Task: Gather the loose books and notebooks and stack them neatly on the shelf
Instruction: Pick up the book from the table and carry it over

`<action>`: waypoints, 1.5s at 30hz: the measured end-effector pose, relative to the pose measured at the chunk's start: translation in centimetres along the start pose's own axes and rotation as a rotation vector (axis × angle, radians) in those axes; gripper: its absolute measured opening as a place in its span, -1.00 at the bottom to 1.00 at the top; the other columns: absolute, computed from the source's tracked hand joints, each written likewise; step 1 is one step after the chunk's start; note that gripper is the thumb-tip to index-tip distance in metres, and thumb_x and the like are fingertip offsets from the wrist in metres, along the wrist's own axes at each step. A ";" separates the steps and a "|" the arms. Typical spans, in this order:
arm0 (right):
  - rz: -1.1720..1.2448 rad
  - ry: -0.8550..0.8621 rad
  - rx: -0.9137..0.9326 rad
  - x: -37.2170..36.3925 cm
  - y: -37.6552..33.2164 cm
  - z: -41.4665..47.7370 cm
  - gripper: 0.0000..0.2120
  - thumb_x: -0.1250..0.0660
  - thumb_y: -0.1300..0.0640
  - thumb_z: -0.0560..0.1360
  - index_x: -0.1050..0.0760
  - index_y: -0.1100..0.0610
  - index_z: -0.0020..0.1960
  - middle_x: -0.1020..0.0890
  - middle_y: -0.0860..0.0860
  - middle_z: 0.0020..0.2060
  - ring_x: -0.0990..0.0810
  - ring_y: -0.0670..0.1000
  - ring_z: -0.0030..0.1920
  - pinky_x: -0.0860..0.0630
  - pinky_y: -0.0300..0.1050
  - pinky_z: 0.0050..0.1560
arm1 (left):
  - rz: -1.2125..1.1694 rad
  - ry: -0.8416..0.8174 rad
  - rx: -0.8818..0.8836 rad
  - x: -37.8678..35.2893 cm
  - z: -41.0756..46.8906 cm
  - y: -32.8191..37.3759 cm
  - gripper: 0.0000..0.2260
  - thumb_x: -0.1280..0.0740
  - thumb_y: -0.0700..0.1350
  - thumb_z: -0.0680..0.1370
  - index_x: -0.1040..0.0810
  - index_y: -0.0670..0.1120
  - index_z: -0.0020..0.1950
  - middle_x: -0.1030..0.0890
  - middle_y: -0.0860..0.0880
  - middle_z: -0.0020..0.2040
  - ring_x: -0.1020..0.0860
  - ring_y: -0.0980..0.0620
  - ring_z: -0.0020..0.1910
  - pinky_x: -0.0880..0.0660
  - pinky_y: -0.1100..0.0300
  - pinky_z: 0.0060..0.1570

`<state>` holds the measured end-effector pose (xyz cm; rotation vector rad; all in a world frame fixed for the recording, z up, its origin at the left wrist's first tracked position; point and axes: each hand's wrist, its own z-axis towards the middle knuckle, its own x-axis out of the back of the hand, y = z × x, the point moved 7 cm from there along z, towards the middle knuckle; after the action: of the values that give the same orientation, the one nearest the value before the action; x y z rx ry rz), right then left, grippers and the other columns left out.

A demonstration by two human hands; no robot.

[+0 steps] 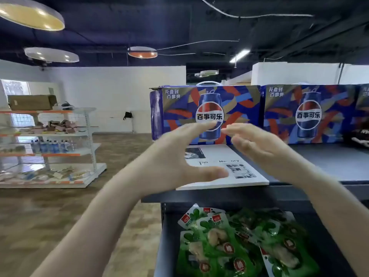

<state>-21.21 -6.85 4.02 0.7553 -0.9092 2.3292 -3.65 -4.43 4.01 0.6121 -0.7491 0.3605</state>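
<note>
Both hands are raised in front of the camera, over the left end of a dark shelf (329, 162). The left hand (173, 156) is wide open: its fingers are stretched forward and its thumb stands far apart below them, so the hand makes a big C shape, and it holds nothing. The right hand (257, 148) is also open, with the fingers relaxed and a little bent, pointing to the left, and nothing is inside it. The fingertips of the two hands come near each other but are apart. Under the hands a white book (216, 153) lies flat on the shelf, at its left front corner, with the front edge along the shelf edge. On the cover there are some small dark photos and thin letters, partly covered by the left hand. In the picture the left thumb crosses the cover, but I cannot tell if it touches the book, because the hands are a little blurred. Just behind the book stands a blue cola carton (205, 108), and a second carton (307, 114) stands beside it on the right. On the lower level of the shelf lie green snack packets (229, 242). Far to the left, on a wooden floor (50, 206), stands a white rack (87, 136) with water bottles (50, 145) and a cardboard box (32, 101) on top.
</note>
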 end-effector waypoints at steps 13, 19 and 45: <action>-0.697 -0.262 -0.230 -5.4 1.8 -4.6 -0.41 -0.12 -0.34 0.48 -0.20 -0.18 0.46 -0.31 -0.18 0.43 -0.25 -0.06 0.40 -0.31 -0.05 0.30 | 0.516 -0.311 0.054 -8.4 0.3 -4.7 -0.35 -0.22 0.29 0.50 -0.15 0.08 0.52 -0.26 0.05 0.48 -0.22 0.02 0.44 -0.22 0.10 0.34; -0.479 -0.217 -0.188 -4.1 0.6 -6.9 -0.53 -0.29 -0.13 0.49 -0.38 -0.12 0.37 -0.44 -0.07 0.32 -0.33 0.05 0.28 -0.32 0.00 0.29 | 0.371 -0.255 0.072 -7.6 -2.1 -2.5 -0.56 -0.21 0.12 0.58 -0.33 0.09 0.45 -0.39 0.05 0.42 -0.32 0.01 0.39 -0.30 0.04 0.33; -0.246 -0.287 0.146 -15.5 -10.1 -34.2 -0.51 -0.37 -0.12 0.35 -0.58 0.13 0.17 -0.54 0.21 0.19 -0.44 0.36 0.21 -0.36 0.27 0.28 | 0.378 -0.071 0.307 -12.8 -34.7 8.5 -0.61 -0.27 -0.08 0.32 -0.64 -0.04 0.12 -0.64 -0.04 0.12 -0.58 -0.18 0.10 -0.59 -0.11 -0.12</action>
<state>-14.18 20.31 -22.97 1.2141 -0.7184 2.1188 1.40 22.93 -21.83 0.7746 -0.8864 0.8156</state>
